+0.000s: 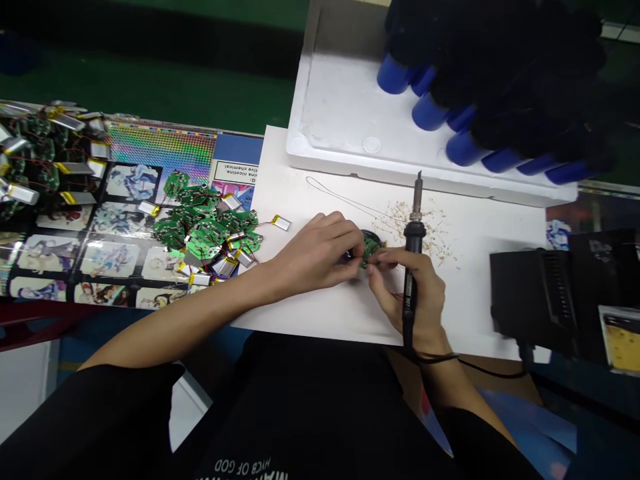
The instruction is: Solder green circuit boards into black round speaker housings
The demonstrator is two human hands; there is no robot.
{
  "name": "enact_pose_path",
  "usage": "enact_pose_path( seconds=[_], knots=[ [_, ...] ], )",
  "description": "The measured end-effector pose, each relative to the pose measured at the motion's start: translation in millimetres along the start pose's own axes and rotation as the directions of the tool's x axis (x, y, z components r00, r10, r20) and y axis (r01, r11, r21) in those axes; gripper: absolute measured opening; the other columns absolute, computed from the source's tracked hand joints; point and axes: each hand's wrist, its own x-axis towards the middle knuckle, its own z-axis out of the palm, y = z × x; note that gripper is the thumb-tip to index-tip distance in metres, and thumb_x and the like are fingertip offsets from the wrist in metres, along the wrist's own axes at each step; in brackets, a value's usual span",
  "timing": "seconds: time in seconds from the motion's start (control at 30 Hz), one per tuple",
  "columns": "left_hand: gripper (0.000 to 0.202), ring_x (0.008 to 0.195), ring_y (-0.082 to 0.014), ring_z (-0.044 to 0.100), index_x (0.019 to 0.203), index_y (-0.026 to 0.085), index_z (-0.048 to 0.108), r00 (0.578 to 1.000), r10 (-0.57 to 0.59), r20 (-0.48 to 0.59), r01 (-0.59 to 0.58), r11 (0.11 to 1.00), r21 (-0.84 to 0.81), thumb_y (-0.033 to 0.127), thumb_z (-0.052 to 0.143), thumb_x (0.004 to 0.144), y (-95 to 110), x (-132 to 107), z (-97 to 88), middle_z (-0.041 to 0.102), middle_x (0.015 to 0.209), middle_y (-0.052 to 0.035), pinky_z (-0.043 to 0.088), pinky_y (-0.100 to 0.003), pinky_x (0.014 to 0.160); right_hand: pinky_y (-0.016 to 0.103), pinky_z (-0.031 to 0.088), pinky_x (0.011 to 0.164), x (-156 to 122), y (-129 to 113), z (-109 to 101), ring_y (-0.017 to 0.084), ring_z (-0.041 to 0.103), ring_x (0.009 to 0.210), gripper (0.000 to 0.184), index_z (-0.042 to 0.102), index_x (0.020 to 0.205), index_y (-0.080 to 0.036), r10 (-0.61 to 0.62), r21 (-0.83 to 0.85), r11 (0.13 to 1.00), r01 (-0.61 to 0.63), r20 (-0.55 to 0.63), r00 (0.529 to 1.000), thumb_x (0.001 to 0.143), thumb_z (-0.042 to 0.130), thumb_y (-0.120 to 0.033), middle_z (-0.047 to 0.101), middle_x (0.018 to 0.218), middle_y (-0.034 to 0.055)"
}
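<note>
Nearest the wearer, the right hand [417, 293] was closed round the handle of a soldering iron [413, 250]. The shaft lay along the palm with the tip pointing up and away, which probably kept the hot end clear of skin and left thumb and forefinger free to pinch. Just to that hand's left, touching its fingertips, sat the small green board [371, 250]. The left hand [320, 250] pinched it from the other side with curled fingers, so both hands steadied it just above the white sheet [320, 313]. The iron's black cord [470, 363] trailed back past the right wrist. The near edge of the sheet lay close under both wrists, leaving little room to draw back. Right of the right hand stood a black box [540, 293], near enough to limit a sweep that way. Beyond the left forearm a heap of green boards with batteries [205, 230] lay within reach, and a lone battery [281, 222] rested just beyond the left knuckles. Past the iron's tip were scattered solder crumbs [435, 230] and a thin wire [345, 198] on otherwise open sheet. Farther off, a white foam tray [340, 113] held blue cylinders [430, 112] under black tufts.
</note>
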Motion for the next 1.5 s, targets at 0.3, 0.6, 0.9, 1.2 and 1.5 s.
enact_pose_path(
  seconds=[0.3, 0.6, 0.9, 1.2, 1.5],
  knots=[
    [0.008, 0.100, -0.0216, 0.062, 0.095, 0.020, 0.066, 1.000, -0.003, 0.006, 0.003, 1.000, -0.015, 0.019, 0.061, 0.100, 0.2, 0.4, 0.2, 0.074, 0.101, -0.0047, 0.045, -0.035, 0.090, 0.042, 0.066, 0.086, -5.4, 5.2, 3.5, 0.023, 0.077, 0.096, 0.037, 0.062, 0.120, -0.029, 0.001, -0.030, 1.000, -0.002, -0.013, 1.000, 0.090, 0.078, -0.013, 0.076, 0.104, 0.0021],
    [0.005, 0.099, -0.0216, 0.062, 0.097, 0.019, 0.066, 1.000, 0.030, -0.008, -0.030, 0.999, 0.028, 0.019, 0.062, 0.100, 0.3, -0.5, 0.6, 0.075, 0.102, -0.0049, 0.045, -0.035, 0.088, 0.042, 0.063, 0.079, -1.4, 0.4, 2.9, 0.023, 0.074, 0.088, 0.036, 0.063, 0.121, -0.029, -0.004, -0.083, 0.997, 0.003, -0.016, 1.000, 0.091, 0.078, -0.016, 0.077, 0.103, 0.0020],
    [0.010, 0.100, -0.0224, 0.062, 0.101, 0.019, 0.066, 1.000, 0.031, 0.000, -0.030, 0.998, 0.047, 0.024, 0.059, 0.105, -0.7, -2.0, 0.0, 0.075, 0.103, -0.0063, 0.045, -0.036, 0.088, 0.041, 0.060, 0.080, 1.9, -2.6, 9.7, 0.020, 0.069, 0.077, 0.032, 0.066, 0.119, -0.031, 0.008, -0.111, 0.994, -0.015, -0.061, 0.998, 0.094, 0.077, -0.015, 0.079, 0.104, 0.0001],
    [0.009, 0.104, -0.0212, 0.062, 0.106, 0.019, 0.068, 0.995, 0.040, 0.090, -0.018, 0.971, -0.237, 0.023, 0.060, 0.108, -6.0, 1.5, -10.5, 0.072, 0.109, -0.0066, 0.048, -0.035, 0.096, 0.042, 0.061, 0.080, -5.5, 0.4, 5.2, 0.021, 0.070, 0.081, 0.039, 0.063, 0.122, -0.030, -0.006, -0.091, 0.996, 0.005, -0.015, 1.000, 0.091, 0.077, -0.011, 0.078, 0.103, 0.0011],
    [0.019, 0.109, -0.0256, 0.061, 0.107, 0.019, 0.069, 0.986, 0.116, 0.120, -0.110, 0.993, -0.052, 0.027, 0.051, 0.111, -4.6, 1.5, -8.6, 0.069, 0.118, -0.0124, 0.049, -0.040, 0.098, 0.053, 0.064, 0.102, -11.2, 8.9, -6.5, 0.029, 0.077, 0.118, 0.044, 0.062, 0.129, -0.029, 0.007, 0.000, 1.000, -0.007, 0.007, 1.000, 0.091, 0.080, -0.017, 0.078, 0.124, 0.0089]
  ],
)
